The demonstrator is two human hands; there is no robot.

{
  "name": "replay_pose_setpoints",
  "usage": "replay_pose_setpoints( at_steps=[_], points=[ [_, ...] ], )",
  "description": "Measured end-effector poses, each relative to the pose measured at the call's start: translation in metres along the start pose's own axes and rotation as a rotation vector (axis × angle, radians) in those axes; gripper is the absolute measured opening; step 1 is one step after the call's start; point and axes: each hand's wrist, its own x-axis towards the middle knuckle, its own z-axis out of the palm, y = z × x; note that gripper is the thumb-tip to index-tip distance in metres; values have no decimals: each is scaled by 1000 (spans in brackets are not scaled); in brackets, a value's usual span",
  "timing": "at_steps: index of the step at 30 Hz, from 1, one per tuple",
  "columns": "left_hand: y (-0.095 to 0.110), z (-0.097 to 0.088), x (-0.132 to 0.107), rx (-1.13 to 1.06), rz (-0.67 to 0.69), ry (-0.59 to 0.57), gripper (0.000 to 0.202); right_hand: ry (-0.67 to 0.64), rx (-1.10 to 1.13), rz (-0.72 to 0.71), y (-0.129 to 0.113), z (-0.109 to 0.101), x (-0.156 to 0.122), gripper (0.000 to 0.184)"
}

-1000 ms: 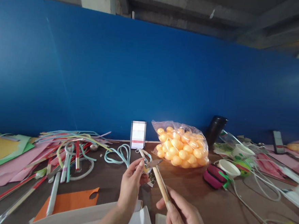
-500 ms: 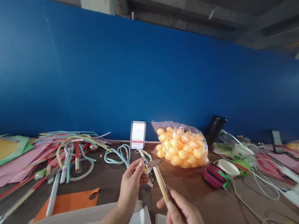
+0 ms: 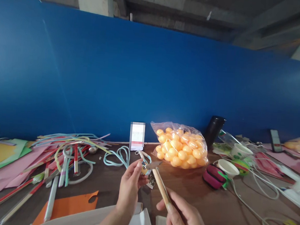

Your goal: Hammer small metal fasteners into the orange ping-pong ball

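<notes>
Though bag (image 3: 182, 149) slightly leftward in view, stick (image 3: 161, 187) unchanged in right hand (image 3: 186, 214).

Soft light, dim ceiling (image 3: 188, 7), glints on plastic bag (image 3: 162, 126), edges stretched, blurry

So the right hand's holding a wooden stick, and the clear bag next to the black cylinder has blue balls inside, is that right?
Not quite: the balls are orange, not blue; the head view shows it. The right hand does hold a wooden stick, and the clear bag is next to the black cylinder.
</notes>
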Motion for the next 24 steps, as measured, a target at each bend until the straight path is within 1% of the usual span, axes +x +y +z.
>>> replay_pose_setpoints(
  at_steps=[3, 6, 10, 16, 24],
  points=[
    [1, 1, -1, -41, 2, -15, 50, 55, 26, -10, 0, -3, -2, 54],
    [1, 1, 0, -75, 15, -24, 48, 67, 44, -21, -2, -3, -3, 50],
    [0, 0, 1, -65, 14, -34, 47, 33, 47, -10, -2, 0, -2, 50],
    [0, -1, -1, -23, 1, -42, 48, -49, -23, -45, 7, 4, 0, 54],
    [-1, 0, 1, -16, 4, -29, 52, -37, 4, -27, 6, 3, -1, 51]
  ],
)
